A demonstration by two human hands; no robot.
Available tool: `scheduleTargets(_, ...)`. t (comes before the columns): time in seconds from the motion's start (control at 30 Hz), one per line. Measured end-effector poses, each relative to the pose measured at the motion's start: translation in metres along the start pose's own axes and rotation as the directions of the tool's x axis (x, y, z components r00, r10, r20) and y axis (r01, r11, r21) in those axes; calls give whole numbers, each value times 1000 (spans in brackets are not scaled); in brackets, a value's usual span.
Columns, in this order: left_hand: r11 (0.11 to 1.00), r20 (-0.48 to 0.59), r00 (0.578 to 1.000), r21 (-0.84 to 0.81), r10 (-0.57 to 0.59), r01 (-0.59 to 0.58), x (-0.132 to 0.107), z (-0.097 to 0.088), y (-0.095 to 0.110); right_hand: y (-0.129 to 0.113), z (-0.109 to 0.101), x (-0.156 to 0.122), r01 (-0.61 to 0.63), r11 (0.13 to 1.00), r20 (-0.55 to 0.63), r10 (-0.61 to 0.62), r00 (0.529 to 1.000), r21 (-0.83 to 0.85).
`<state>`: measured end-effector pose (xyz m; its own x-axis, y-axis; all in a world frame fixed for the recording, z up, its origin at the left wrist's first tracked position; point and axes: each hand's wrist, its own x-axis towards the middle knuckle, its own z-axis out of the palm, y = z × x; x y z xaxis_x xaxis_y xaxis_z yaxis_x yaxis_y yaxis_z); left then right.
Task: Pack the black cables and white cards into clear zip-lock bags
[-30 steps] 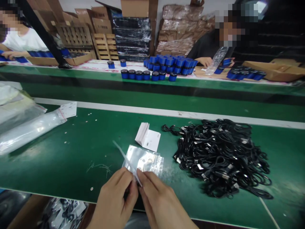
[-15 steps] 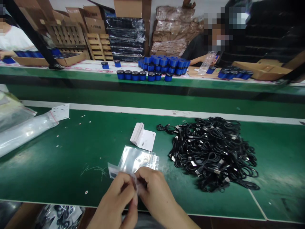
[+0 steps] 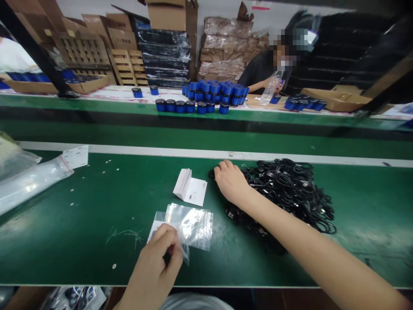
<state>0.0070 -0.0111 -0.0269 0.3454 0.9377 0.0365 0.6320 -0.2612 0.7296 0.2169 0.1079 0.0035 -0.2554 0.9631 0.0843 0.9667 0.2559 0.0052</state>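
Observation:
Pinched in my left hand (image 3: 158,258) is a clear zip bag (image 3: 184,249) with a white card in it, low over the front of the green bench. My right hand (image 3: 230,181) is at the far left edge of a heap of black USB cables (image 3: 290,189), fingers closed down over a coiled cable (image 3: 211,174) that mostly hides beneath them. More clear zip bags (image 3: 193,224) lie flat beside my left hand. Behind these sits a stack of white cards (image 3: 190,189), some standing on edge and one lying flat.
A long plastic bag (image 3: 32,181) lies at the left by a white card sheet (image 3: 77,156). Across the bench, a raised shelf holds many blue jars (image 3: 209,92) and a cardboard tray (image 3: 342,99). A co-worker (image 3: 261,69) sits behind it. Below the front edge are bagged items (image 3: 77,297).
My right hand has left the bag and reached forward right to the coiled cable by the heap. My left hand keeps the bag, now lower and slightly left. The view has shifted slightly.

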Motion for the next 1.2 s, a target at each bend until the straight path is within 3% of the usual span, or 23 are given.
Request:
scheduleTargets(0.13,1000,-21,1000,3,-7,7,0,0,0,-4,-10,-6,96,988,47,-103,994,120)
scheduleTargets(0.27,1000,-35,999,-2,-14,14,0,0,1,-21,-30,-45,147,901,97,-203,974,408)
scheduleTargets(0.33,1000,-38,999,3,-13,13,0,0,1,-34,-30,-70,-26,589,191,-220,957,808)
scheduleTargets(0.37,1000,-36,999,9,-11,12,0,0,0,-41,-27,-82,-134,408,255,-260,931,903)
scheduleTargets(0.4,1000,-32,999,16,-9,10,0,0,0,-48,-23,-92,-213,296,299,-285,911,931)
scheduleTargets(0.43,1000,-33,999,24,-7,8,0,0,0,-54,-17,-101,-252,256,325,-299,897,933)
scheduleTargets(0.63,999,-51,999,42,16,-14,-2,2,-1,-76,5,-122,-38,432,131,-188,973,901)
scheduleTargets(0.73,994,-127,990,100,56,-43,-9,10,1,-79,10,-120,-35,476,106,-124,987,879)
scheduleTargets(0.8,990,-198,977,128,79,-54,-15,15,3,-78,12,-119,-93,470,159,-103,982,878)
scheduleTargets(0.9,988,-241,966,142,98,-65,-20,20,5,-73,13,-117,-169,379,230,-121,966,910)
scheduleTargets(1.07,980,-249,963,189,108,-61,-20,16,3,-53,3,-119,-212,42,214,-305,928,976)
scheduleTargets(1.2,976,-199,973,203,116,-75,-21,15,2,-44,2,-118,-291,-48,241,-438,866,956)
